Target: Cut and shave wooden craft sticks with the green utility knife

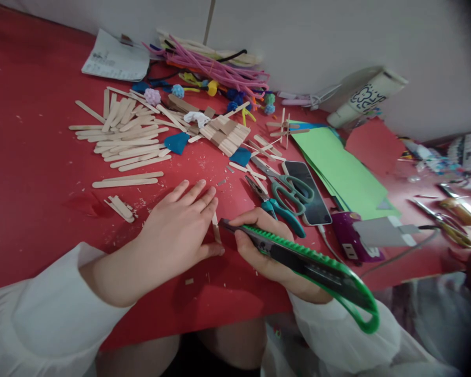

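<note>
My right hand [265,246] is closed around a green and black utility knife [310,264], whose tip points left toward a short strip of craft stick [215,228]. Flat on the red table lies my left hand [180,225], fingers stretched out, its thumb beside the lower end of that strip. Whether more of the stick runs under the palm is hidden. Wood crumbs and small offcuts are scattered around both hands. Left of my left hand is a small bundle of cut stick pieces [121,208], and two whole craft sticks [127,180] rest just beyond it.
A pile of craft sticks [121,131] spreads at the back left, with pink pipe cleaners [215,65] behind. Pliers [278,207], scissors [290,191], and a phone [308,193] lie beyond my right hand. Green paper [341,167], a purple charger box [349,238] and a tube [367,97] stand farther right.
</note>
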Motion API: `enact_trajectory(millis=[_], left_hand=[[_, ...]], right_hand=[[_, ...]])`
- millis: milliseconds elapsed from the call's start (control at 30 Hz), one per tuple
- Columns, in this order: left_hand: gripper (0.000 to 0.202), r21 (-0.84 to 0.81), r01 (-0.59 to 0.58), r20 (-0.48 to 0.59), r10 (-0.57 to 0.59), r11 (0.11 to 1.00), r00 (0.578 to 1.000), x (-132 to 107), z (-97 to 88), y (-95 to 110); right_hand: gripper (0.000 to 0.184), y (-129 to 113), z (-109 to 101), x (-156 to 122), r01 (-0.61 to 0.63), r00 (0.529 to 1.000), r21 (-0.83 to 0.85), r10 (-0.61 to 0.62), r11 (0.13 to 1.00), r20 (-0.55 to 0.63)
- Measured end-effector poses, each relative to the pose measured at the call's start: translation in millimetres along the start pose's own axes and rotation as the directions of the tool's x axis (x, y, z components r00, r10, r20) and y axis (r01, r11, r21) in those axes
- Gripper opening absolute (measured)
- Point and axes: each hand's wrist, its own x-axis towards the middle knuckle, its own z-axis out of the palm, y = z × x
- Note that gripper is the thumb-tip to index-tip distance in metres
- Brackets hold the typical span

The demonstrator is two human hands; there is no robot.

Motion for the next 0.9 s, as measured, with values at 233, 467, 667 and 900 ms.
enact_trajectory(millis=[233,467,667,900], left_hand=[[0.078,0.007,-0.001,-0.001,0.001,1.000,1.000,-1.0,1.5,0.2],[0.078,0.005,0.002,0.006,-0.002,1.000,1.000,-0.5,0.6,-0.1],[0.078,0.007,0.002,-0.002,-0.002,1.000,1.000,-1.3,1.9,0.0],[0.077,-0.005,0.004,0.009,-0.004,1.000,1.000,0.5,0.3,0.1]], right_hand=[[0.014,-0.9,0.5,-0.3,0.001,1.000,0.013,-0.001,1.000,0.018],[0.013,-3.4,-0.8,0.1,-0.026,0.999,0.017,0.026,1.000,0.027],[0.013,-2.1,-1.5,0.8,-0.001,1.000,-0.014,0.001,1.000,0.000],[0.012,-4.9,-1.4,0.2,-0.036,0.999,-0.002,0.036,0.999,0.014]])
